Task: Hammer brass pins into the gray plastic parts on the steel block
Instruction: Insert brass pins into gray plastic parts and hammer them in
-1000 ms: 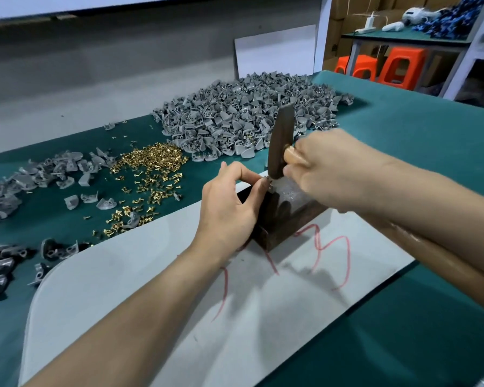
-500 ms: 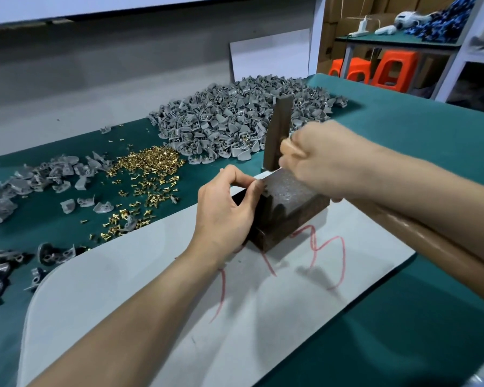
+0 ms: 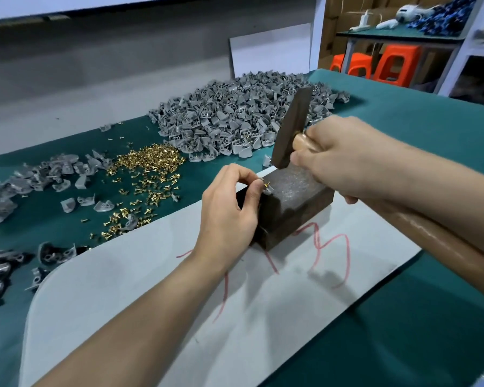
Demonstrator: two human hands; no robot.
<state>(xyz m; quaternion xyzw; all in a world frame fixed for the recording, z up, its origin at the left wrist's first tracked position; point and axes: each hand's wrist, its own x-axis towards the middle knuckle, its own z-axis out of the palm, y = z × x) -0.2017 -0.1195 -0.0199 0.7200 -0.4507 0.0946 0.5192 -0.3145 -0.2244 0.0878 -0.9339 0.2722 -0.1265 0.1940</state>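
A dark steel block (image 3: 294, 202) stands on a pale grey board (image 3: 162, 297). My left hand (image 3: 229, 216) pinches a small gray plastic part (image 3: 266, 189) against the block's near-left top corner. A brass pin (image 3: 267, 185) sticks up from that part. My right hand (image 3: 344, 160) grips the wooden handle of a hammer close to the head. The dark hammer head (image 3: 291, 127) stands above the block's far edge, a little right of the pin.
A big heap of gray plastic parts (image 3: 235, 115) lies at the back of the green table (image 3: 425, 129). Loose brass pins (image 3: 146, 174) are spread to the left. More gray parts (image 3: 39, 174) and dark pieces (image 3: 0, 269) sit far left. Orange stools (image 3: 394, 62) stand behind.
The hammer head has lifted off the block's left corner and shifted right. The brass pin and gray part under my left fingers now show.
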